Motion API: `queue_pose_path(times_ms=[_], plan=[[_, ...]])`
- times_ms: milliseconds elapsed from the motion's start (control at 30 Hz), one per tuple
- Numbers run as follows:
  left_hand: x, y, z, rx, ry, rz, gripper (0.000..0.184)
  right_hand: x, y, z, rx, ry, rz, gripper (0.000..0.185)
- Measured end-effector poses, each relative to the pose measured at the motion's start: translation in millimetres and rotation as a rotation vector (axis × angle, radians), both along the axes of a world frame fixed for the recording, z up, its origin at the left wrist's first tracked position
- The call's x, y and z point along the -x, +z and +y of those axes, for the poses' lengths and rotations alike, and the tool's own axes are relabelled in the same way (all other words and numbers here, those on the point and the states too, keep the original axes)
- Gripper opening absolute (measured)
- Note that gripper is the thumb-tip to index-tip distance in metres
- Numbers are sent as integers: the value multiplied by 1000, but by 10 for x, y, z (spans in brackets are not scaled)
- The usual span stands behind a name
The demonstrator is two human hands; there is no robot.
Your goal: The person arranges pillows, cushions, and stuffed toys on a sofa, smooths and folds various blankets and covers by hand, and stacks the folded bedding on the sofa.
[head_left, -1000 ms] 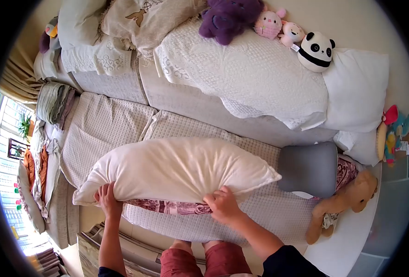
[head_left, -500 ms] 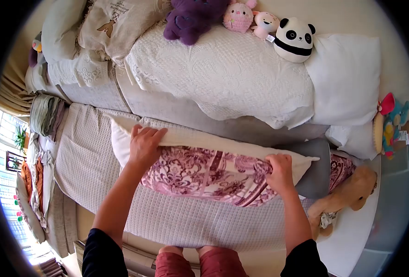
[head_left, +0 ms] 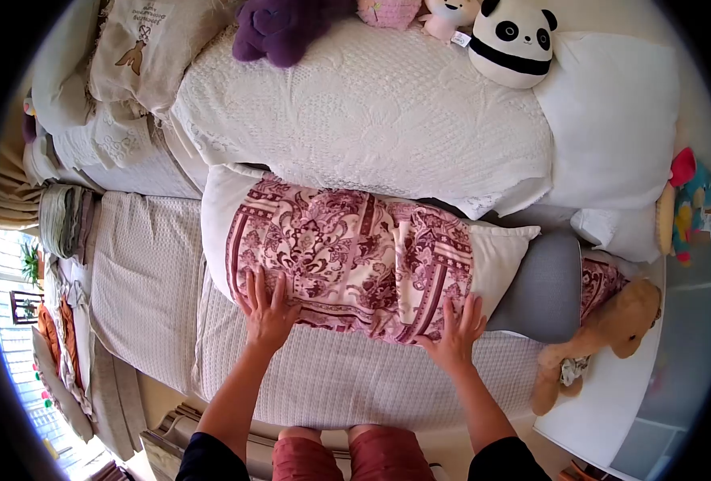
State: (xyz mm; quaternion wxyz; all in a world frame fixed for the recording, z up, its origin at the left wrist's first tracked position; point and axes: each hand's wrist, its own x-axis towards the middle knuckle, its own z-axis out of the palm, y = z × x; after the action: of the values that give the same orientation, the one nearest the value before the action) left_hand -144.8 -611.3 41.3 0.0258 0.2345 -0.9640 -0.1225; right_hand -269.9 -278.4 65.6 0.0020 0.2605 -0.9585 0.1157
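Observation:
A white pillow (head_left: 496,260) lies flat on the sofa seat, and a red and cream patterned cloth (head_left: 323,240) covers its middle. My left hand (head_left: 267,311) rests with spread fingers on the cloth's lower left edge. Near the lower right corner of the cloth, my right hand (head_left: 455,333) also lies with its fingers apart. Neither hand grips anything. The pillow's white ends show on both sides of the cloth. Its upper edge touches the sofa back, below the white lace cover (head_left: 371,104).
A grey cushion (head_left: 541,287) adjoins the pillow's right end, with a brown plush toy (head_left: 612,329) beyond it. A panda plush (head_left: 512,40) and a purple plush (head_left: 279,28) sit on the sofa back. Folded cloths (head_left: 65,220) lie at left.
The pillow has gone from raised and tilted to lying flat against the sofa back, patterned side up. Both hands have let go of its upper edge and moved down onto the cloth's near edge.

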Motion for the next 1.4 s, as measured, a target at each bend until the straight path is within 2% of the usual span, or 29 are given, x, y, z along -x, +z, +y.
queue_pose_path(times_ms=[33,133,200,333,533,667,700,767,800,833,900,967,1000,1067,1100,1200,1400], plan=[[-19,-70,-46,10,6,-44,67,18,-113,36,-73,-34,-49,92],[166,-297,-302,95,43,-177,74,449,-516,26,-125,14,-3,98],[323,-516,-449,55,72,-258,74,801,-616,-193,-200,-31,-22,98],[549,-753,-482,34,134,-410,75,1064,-984,-188,-176,-23,-77,94],[564,-640,-443,59,131,-488,77,820,-650,29,-116,61,-110,100],[543,-559,-402,32,110,-446,80,174,-670,520,189,-104,78,101],[555,-523,-393,23,111,-450,80,-25,-767,641,188,-106,86,101],[508,-558,-408,18,101,-435,80,-289,-1021,812,508,-396,-306,96],[494,-550,-397,18,108,-436,80,-234,-1253,835,508,-389,-310,96],[477,-526,-401,10,93,-415,80,-148,-1538,827,759,-449,-447,84],[428,-476,-414,17,64,-378,79,60,-1683,700,1019,-498,-601,73],[368,-544,-450,69,61,-305,79,473,-1511,464,667,-182,-390,52],[308,-591,-427,100,41,-235,79,522,-1542,460,668,-182,-409,52],[336,-646,-399,104,34,-217,79,579,-1600,550,527,-147,-242,41],[388,-631,-375,112,59,-272,80,578,-1703,606,510,-224,-370,41],[419,-516,-305,117,95,-322,83,585,-1786,666,367,-153,-338,41],[167,-390,-160,27,112,-77,77,420,-1588,690,373,-145,-324,46]])
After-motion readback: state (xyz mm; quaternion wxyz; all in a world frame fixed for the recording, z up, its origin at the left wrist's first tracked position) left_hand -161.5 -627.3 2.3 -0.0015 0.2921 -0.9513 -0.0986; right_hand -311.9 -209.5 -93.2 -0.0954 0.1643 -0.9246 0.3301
